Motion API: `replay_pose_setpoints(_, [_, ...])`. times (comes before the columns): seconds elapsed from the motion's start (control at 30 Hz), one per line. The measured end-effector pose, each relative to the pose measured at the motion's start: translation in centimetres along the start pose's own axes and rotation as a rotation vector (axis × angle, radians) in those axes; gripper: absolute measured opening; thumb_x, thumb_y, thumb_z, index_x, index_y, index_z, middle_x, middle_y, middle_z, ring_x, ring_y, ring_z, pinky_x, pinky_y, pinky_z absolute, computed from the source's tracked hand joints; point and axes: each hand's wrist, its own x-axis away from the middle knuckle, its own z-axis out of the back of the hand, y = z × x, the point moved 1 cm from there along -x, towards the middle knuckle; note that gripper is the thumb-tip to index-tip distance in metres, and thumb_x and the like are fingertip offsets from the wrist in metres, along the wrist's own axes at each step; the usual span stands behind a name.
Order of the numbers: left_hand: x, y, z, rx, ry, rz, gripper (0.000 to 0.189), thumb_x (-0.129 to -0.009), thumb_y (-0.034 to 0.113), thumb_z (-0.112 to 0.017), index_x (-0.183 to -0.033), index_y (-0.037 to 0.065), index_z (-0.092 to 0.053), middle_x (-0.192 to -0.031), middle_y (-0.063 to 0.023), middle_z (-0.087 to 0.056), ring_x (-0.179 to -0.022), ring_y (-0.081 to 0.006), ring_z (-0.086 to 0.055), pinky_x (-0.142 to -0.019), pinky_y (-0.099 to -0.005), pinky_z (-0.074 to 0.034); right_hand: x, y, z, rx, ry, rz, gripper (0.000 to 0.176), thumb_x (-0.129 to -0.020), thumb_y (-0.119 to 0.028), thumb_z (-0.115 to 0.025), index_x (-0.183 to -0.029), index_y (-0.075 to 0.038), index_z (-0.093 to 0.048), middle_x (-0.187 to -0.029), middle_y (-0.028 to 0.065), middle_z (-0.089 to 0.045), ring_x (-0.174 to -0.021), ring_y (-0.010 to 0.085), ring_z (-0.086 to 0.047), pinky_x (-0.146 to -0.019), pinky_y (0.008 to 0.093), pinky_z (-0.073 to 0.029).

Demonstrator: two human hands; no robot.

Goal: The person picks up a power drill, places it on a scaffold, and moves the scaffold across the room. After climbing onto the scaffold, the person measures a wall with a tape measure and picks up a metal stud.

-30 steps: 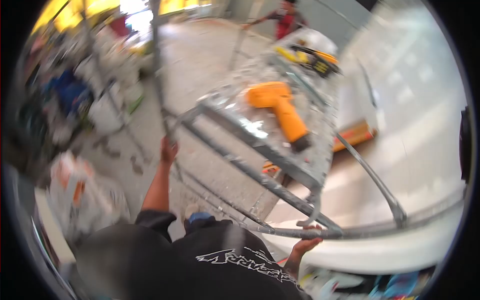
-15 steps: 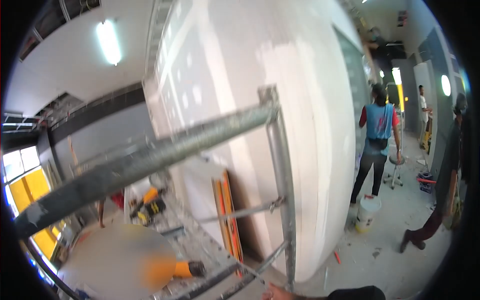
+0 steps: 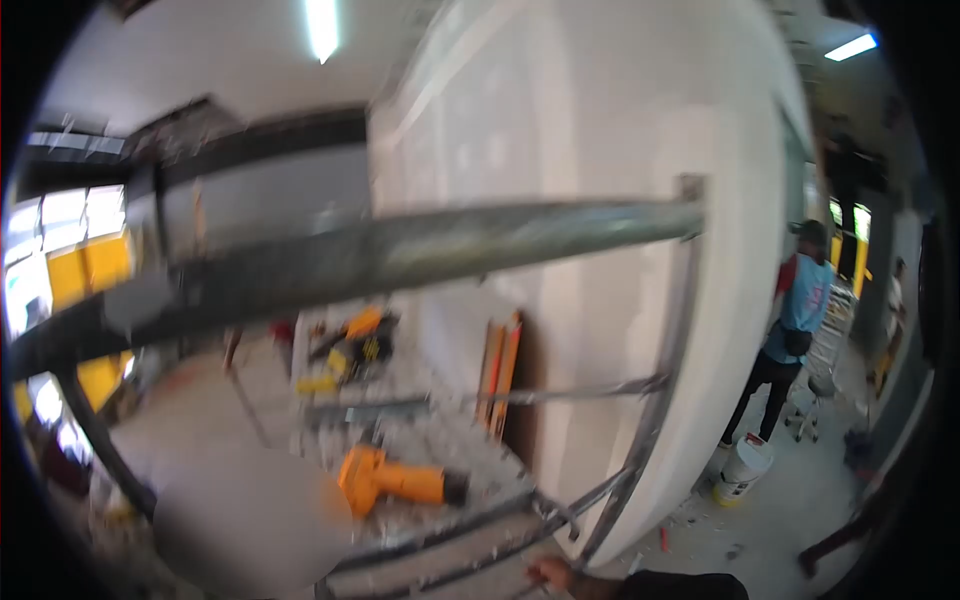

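My right hand [image 3: 549,572] shows at the bottom edge, its dark sleeve [image 3: 685,586] to the right. It is just below the lower scaffold bars [image 3: 500,548]; blur hides the shape of its fingers and any contact. My left hand is out of sight. A thick metal rail [image 3: 430,245] crosses in front of me and meets an upright post [image 3: 680,310]. Beyond the lower bars, an orange tool [image 3: 400,482] lies on a speckled platform [image 3: 455,440]. Farther back on it are yellow and black tools [image 3: 360,350].
A pale plastered wall [image 3: 610,120] rises behind the rail, with orange-edged boards [image 3: 503,370] leaning there. At right, a person in a blue vest [image 3: 806,295] stands near a white bucket [image 3: 745,467] and a stool [image 3: 805,405]. A grey blur covers the lower left.
The view has turned left, so the wall, post and person in blue appear farther right. More of the orange tool shows. My right hand remains near the bottom edge.
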Motion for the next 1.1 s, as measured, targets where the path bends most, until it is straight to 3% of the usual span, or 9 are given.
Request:
replay_pose_setpoints(0.1, [2.8,-8.4,10.5,0.105,0.103,0.022,0.059,-0.093,0.060,-0.040,-0.105,0.005,-0.058,-0.081,-0.0037,-0.058,-0.066,-0.0144,-0.056,-0.055,-0.0286,-0.044,1.5,-2.4,0.4,-0.268,-0.133,-0.176,0.032,-0.094,-0.030,-0.051,-0.096,-0.001,-0.064,-0.089,0.0132,-0.070,-0.082,0.0270,-0.068,-0.078,0.0406,-0.055])
replay_pose_setpoints(0.13, [6.4,0.7,3.8,0.068,0.048,-0.086,0.038,-0.096,0.039,-0.043,-0.108,0.006,-0.057,-0.071,-0.0047,-0.053,-0.057,-0.0157,-0.051,-0.050,-0.0317,-0.044,4.4,-5.3,-1.5,-0.226,-0.123,-0.315,0.036,-0.095,-0.035,-0.050,-0.098,-0.001,-0.063,-0.092,0.0128,-0.069,-0.085,0.0263,-0.067,-0.079,0.0399,-0.055])
replay_pose_setpoints(0.17, [6.6,0.7,3.5,0.080,0.135,-0.073,0.060,-0.087,0.070,-0.042,-0.090,0.011,-0.054,-0.068,0.0022,-0.047,-0.054,-0.0099,-0.043,-0.046,-0.0266,-0.035,7.0,-6.9,-3.0,-0.189,-0.115,-0.444,0.041,-0.097,-0.040,-0.049,-0.100,-0.002,-0.061,-0.095,0.0125,-0.068,-0.088,0.0257,-0.066,-0.080,0.0392,-0.054])
replay_pose_setpoints(0.3, [7.7,2.3,2.5,-0.026,-0.062,-0.259,0.061,-0.088,0.071,-0.032,-0.091,0.012,-0.046,-0.059,-0.0049,-0.046,-0.054,-0.0177,-0.047,-0.050,-0.0303,-0.039,10.7,-5.2,-2.2,0.042,-0.190,-0.819,0.056,-0.090,-0.053,-0.054,-0.113,-0.001,-0.053,-0.102,0.0125,-0.064,-0.096,0.0287,-0.062,-0.085,0.0438,-0.051])
replay_pose_setpoints(0.37, [8.9,6.4,-0.9,0.026,-0.052,-0.214,0.081,-0.071,0.087,-0.041,-0.072,0.006,-0.048,-0.059,-0.0025,-0.047,-0.053,-0.0121,-0.047,-0.045,-0.0271,-0.035,11.8,-4.0,-1.4,-0.025,0.001,-0.797,0.066,-0.086,-0.059,-0.057,-0.118,-0.002,-0.048,-0.103,0.0126,-0.062,-0.098,0.0312,-0.061,-0.086,0.0475,-0.049])
replay_pose_setpoints(0.63, [8.2,3.4,1.5,0.005,-0.068,-0.236,0.077,-0.074,0.086,-0.036,-0.081,0.010,-0.048,-0.055,-0.0025,-0.042,-0.048,-0.0160,-0.043,-0.047,-0.0284,-0.035,4.0,-1.3,-2.8,-0.783,0.459,-0.011,0.049,-0.082,-0.061,-0.060,-0.089,-0.013,-0.053,-0.072,0.0052,-0.054,-0.063,0.0226,-0.054,-0.058,0.0357,-0.046])
replay_pose_setpoints(0.77, [7.4,1.8,2.0,-0.018,0.113,-0.239,0.081,-0.073,0.086,-0.042,-0.071,0.006,-0.045,-0.057,-0.0009,-0.047,-0.048,-0.0109,-0.045,-0.043,-0.0247,-0.031,4.3,-2.2,-3.2,-1.008,0.560,-0.076,0.042,-0.084,-0.055,-0.058,-0.075,-0.017,-0.045,-0.067,0.0017,-0.049,-0.054,0.0175,-0.047,-0.052,0.0292,-0.040])
replay_pose_setpoints(0.93, [9.5,9.5,-2.9,-0.202,-0.012,-0.364,0.083,-0.074,0.088,-0.030,-0.053,0.008,-0.037,-0.044,-0.0005,-0.037,-0.038,-0.0090,-0.035,-0.036,-0.0249,-0.023,2.3,-1.0,-1.5,-0.535,0.769,-0.274,0.038,-0.084,-0.043,-0.049,-0.063,-0.017,-0.033,-0.061,-0.0008,-0.039,-0.061,0.0164,-0.043,-0.070,0.0454,-0.039])
replay_pose_setpoints(1.1, [11.6,12.2,-3.6,-0.271,0.044,-0.381,0.082,-0.076,0.087,-0.028,-0.052,0.009,-0.034,-0.043,0.0001,-0.035,-0.038,-0.0081,-0.034,-0.036,-0.0248,-0.023,2.2,0.6,0.5,-0.730,0.731,-0.148,0.033,-0.083,-0.039,-0.047,-0.064,-0.016,-0.033,-0.061,-0.0006,-0.040,-0.063,0.0185,-0.043,-0.083,0.0582,-0.037])
